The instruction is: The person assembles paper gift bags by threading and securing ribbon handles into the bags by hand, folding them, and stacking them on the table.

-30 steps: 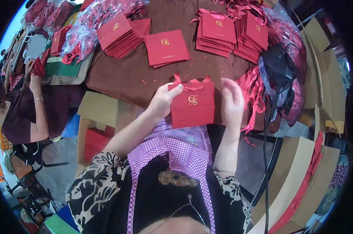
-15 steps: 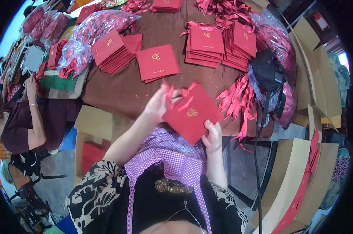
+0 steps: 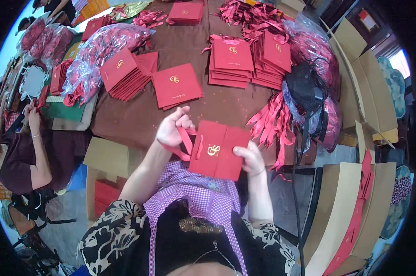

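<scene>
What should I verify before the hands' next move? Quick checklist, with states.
1. Right hand gripping the red bag: ok, thumb on its front.
2. Left hand gripping the ribbon handle: cannot tell, fingers curled beside it.
3. Handle side pointing away from the person: not ok, points left.
4. Ribbon ends inside the bag: cannot tell, hidden.
5. Black cable clear of the right forearm: ok, gap visible.

Pretty even, decent indoor light on the tabletop [image 3: 130, 115], dimmer below its near edge. Plastic bag [image 3: 102, 53] along its left edge throws shiny glints; a bright patch [image 3: 399, 63] blows out past the right edge. Fisheye bends the carton [image 3: 330, 216], frame corners go black.
</scene>
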